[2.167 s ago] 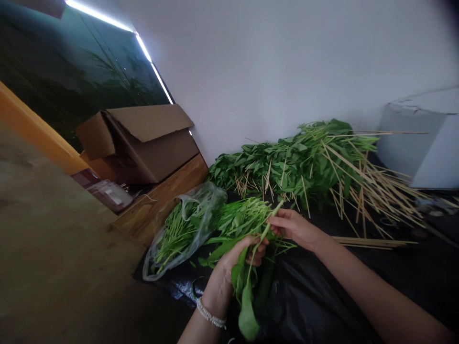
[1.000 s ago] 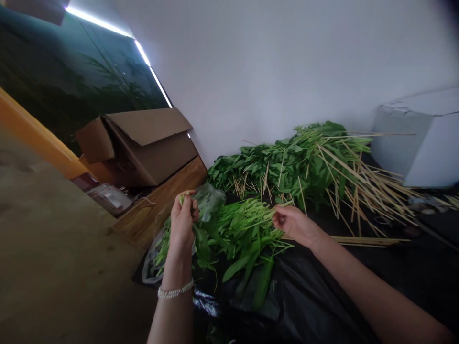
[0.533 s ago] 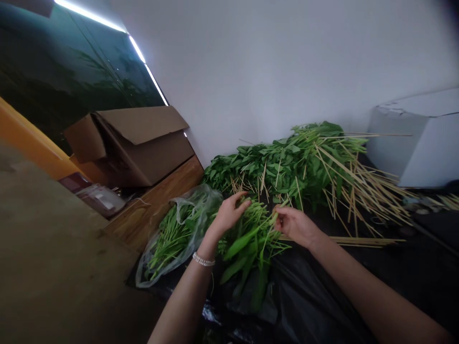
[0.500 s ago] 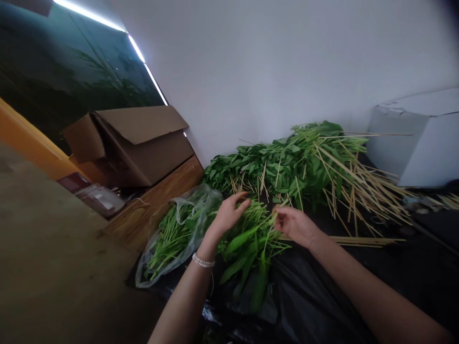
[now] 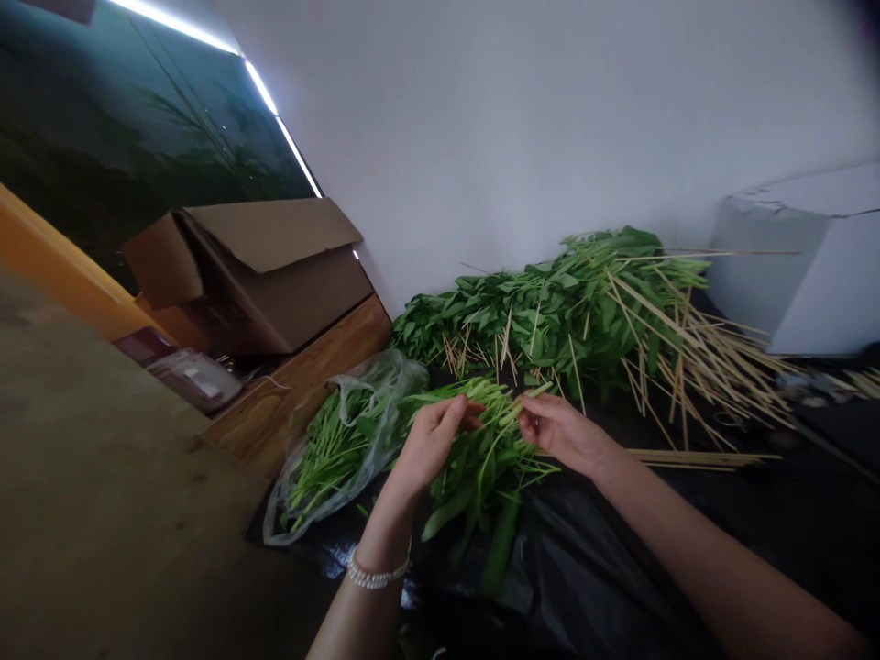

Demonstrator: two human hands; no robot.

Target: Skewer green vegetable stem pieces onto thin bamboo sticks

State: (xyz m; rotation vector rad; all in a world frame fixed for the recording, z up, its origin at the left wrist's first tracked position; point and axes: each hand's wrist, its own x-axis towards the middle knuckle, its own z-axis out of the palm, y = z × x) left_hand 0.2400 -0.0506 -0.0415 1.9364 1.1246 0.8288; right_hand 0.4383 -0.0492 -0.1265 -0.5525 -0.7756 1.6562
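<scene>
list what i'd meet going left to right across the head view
Cardboard box, clear plastic bag holding greens, left hand, right hand, white box.

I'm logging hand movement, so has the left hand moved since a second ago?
Yes. The left hand has moved right, away from the cardboard box, to the loose greens.
</scene>
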